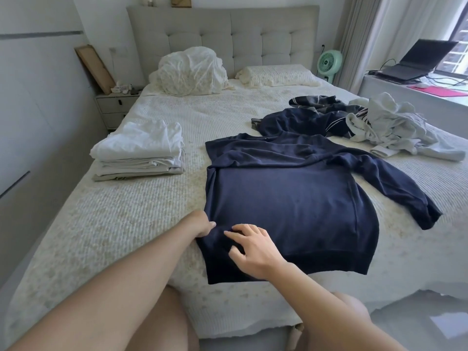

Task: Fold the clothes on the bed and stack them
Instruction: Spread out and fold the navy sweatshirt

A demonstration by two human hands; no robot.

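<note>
Lower centre of the frame: left hand [202,224] gripping the left side edge of the navy sweater [291,211], fingers curled into the cloth. Just beside it, right hand [253,249] resting on the sweater's lower left part, fingers spread and loose, holding nothing.

Sweater spread flat on the bed [126,236], hem toward the bottom of the frame, collar toward the headboard, long axis running up and away from both hands. One sleeve already laid across the chest; the other trailing out toward centre right. Both hands at the sweater's left side, so the unfolded sleeve lies well apart from them, to the right; right hand probably the nearer for it.

Further up, left of centre: one stack of folded pale clothes [138,150], several layers, exact number hard to tell.

Upper right: one loose heap, with a dark striped garment [304,117] and crumpled light grey clothes [392,125], piece count unclear.

Two hands, one sweater being folded, one stack, one heap.
</note>
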